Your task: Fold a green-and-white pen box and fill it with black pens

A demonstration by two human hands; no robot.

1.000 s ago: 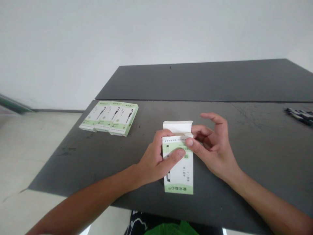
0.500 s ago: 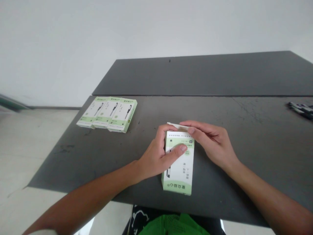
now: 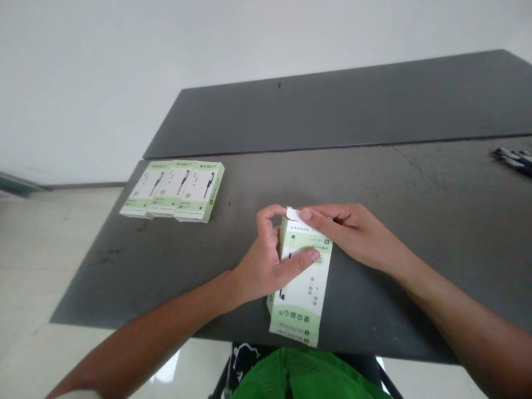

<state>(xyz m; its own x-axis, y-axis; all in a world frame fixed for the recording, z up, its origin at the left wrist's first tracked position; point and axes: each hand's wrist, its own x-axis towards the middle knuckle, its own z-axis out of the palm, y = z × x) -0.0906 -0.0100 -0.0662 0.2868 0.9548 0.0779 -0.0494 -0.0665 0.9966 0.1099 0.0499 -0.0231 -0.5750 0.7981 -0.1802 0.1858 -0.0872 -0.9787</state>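
Observation:
A white and green pen box [image 3: 305, 296] with a printed pen on its front is held near the front of the table, its printing upside down to me. My left hand [image 3: 270, 263] grips it from the left, thumb across the front face and index finger bent at the top corner. At the far end, my right hand [image 3: 349, 230] pinches the white end flap [image 3: 293, 214] between thumb and fingers. The inside of the box is hidden from me.
Three similar pen boxes [image 3: 172, 191] lie in an overlapping row at the table's left. A bundle of dark and white pens [image 3: 515, 159] sits at the right edge. The grey table [image 3: 394, 194] has a seam running across it, with a white wall behind.
My right thumb has shifted left along the flap, pressing nearer its left corner. The box's near end has tipped toward me and slightly left. The whole view has tilted a little.

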